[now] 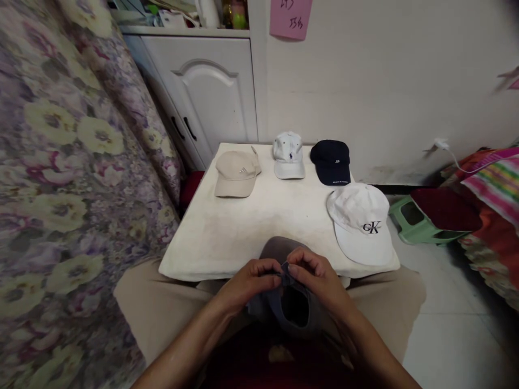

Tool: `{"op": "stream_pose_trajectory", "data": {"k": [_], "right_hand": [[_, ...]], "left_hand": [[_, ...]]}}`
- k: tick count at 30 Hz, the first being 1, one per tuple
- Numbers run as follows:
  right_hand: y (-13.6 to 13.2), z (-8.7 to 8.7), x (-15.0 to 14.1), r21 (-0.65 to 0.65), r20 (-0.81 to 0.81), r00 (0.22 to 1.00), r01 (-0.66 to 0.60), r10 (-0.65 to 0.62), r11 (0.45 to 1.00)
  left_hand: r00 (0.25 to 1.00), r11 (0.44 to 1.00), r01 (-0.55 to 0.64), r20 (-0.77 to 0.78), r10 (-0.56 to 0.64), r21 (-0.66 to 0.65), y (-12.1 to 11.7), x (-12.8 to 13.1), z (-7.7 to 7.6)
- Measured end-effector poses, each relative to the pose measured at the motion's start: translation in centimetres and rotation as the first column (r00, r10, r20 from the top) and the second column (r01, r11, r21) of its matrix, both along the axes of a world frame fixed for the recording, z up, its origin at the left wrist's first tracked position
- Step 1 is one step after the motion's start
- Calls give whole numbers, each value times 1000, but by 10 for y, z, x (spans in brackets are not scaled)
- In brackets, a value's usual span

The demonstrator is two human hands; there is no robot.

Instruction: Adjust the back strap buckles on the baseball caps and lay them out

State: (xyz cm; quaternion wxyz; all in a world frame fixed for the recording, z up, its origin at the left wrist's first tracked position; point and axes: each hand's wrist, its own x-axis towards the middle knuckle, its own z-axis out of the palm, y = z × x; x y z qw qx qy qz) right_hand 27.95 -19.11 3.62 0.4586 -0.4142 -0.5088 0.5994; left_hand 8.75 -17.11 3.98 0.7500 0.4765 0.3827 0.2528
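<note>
A grey cap (284, 254) hangs off the near edge of the small white table (243, 227), its back facing me. My left hand (249, 281) and my right hand (314, 278) are both closed in a pinch on the cap's rear strap, fingertips meeting over the opening. Four other caps lie on the table: a beige cap (236, 173) at the back left, a light cap (288, 155) with a small logo in the back middle, a navy cap (331, 161) at the back right, and a white cap (360, 221) with black letters at the right edge.
A flowered cloth (68, 178) covers something tall on the left. A white cabinet (206, 86) stands behind the table, by a plain wall with a pink note (290, 17). A green stool (417, 224) and striped bedding (492, 189) lie on the right.
</note>
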Motion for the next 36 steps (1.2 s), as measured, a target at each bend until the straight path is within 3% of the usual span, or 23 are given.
{"op": "stream_pose_trajectory", "data": {"k": [5, 10, 14, 19, 27, 32, 36], "right_hand": [[1, -6, -4, -120, -81, 995, 44, -54, 992], [0, -11, -8, -131, -177, 979, 73, -96, 989], [-2, -10, -8, -122, -191, 978, 64, -87, 990], [-4, -11, -4, -132, -201, 978, 30, -56, 991], [0, -13, 4, -179, -242, 966, 46, -90, 983], [-2, -12, 6, -115, -169, 985, 17, -37, 993], [-3, -6, 8, -52, -16, 1000, 2, -3, 999]], "left_hand": [[998, 999, -45, 35, 45, -2, 1, 1, -8], [990, 993, -76, 112, 86, -91, -3, 6, -15], [976, 980, -68, 189, 104, -185, -7, 11, -11], [972, 984, -17, 226, 57, -177, -9, 17, -2], [961, 977, -63, 252, 115, -205, -6, 19, -9], [966, 973, -104, 212, 148, -204, -7, 20, -7], [969, 968, -137, 174, 175, -210, -7, 21, -8]]}}
